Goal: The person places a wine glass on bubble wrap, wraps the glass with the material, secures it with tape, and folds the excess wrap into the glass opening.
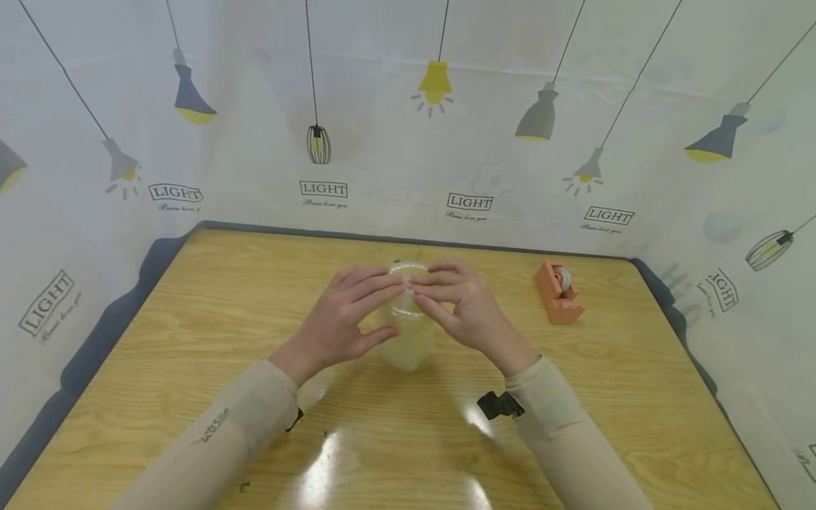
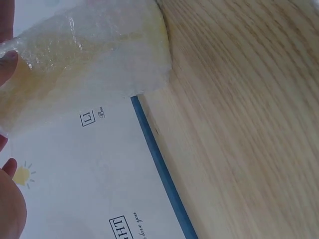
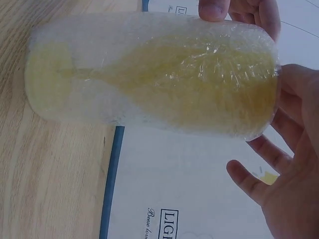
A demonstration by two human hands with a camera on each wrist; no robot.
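Observation:
A yellow stemmed glass in clear bubble wrap [image 1: 406, 347] stands upright on the table. In the right wrist view the glass's yellow bowl, stem and foot show through the bubble wrap [image 3: 164, 84]. My left hand [image 1: 341, 315] reaches over its top with fairly straight fingers, the thumb against the wrap's near side. From the other side my right hand [image 1: 468, 308] touches the top edge of the wrap. Fingertips of both hands meet over the wrap's upper end. In the right wrist view, some of my right hand's fingers [image 3: 249, 181] are spread clear of the wrap.
An orange tape dispenser [image 1: 561, 301] with a roll of tape stands to the right on the wooden table [image 1: 191, 319]. A white backdrop [image 1: 382, 92] printed with lamps encloses the table's back and sides. A dark edging [image 1: 433, 242] runs along the far edge.

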